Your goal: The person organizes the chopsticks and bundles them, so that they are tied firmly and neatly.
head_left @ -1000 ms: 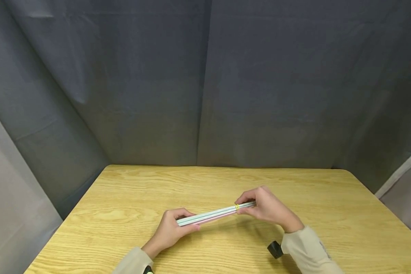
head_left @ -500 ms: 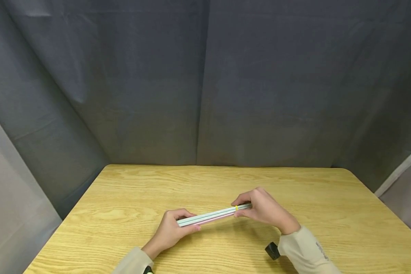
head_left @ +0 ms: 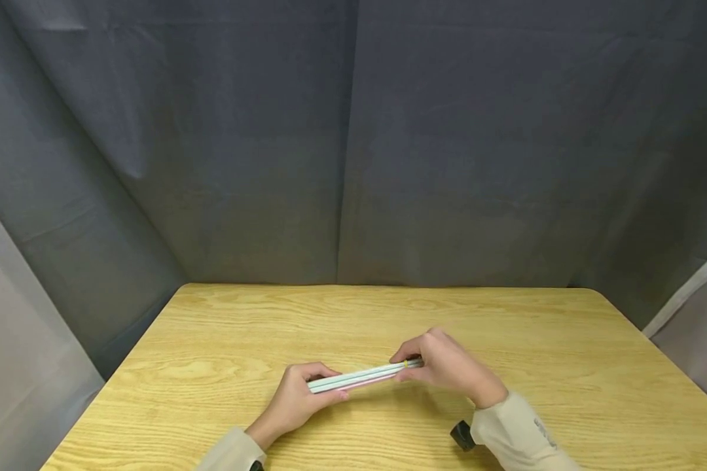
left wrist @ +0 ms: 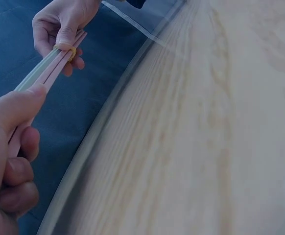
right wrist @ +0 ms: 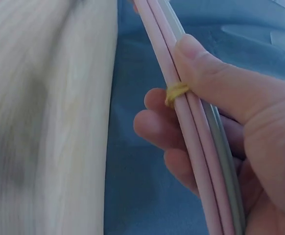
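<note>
A bundle of slim chopsticks (head_left: 359,379), pale green and pink, is held over the table between both hands. A yellow rubber band (right wrist: 176,93) is wound round it near the right end. My left hand (head_left: 296,400) grips the left end, thumb along one side and fingers curled behind. My right hand (head_left: 448,367) holds the other end, its thumb and fingers right at the band. In the right wrist view two pink chopsticks (right wrist: 194,142) lie beside a grey-green one. The left wrist view shows the thin tips projecting just past the band.
The wood-grain table (head_left: 241,327) spreads beneath and around the hands. Behind it hangs a dark grey curtain (head_left: 259,163), with a paler panel (head_left: 18,340) at the left. A black wrist-camera piece (head_left: 462,435) juts from the right sleeve, close over the table.
My right hand has moved left and slightly down, with the thumb and fingers now closer round the band. The bundle's right end has dipped a little; my left hand has barely moved.
</note>
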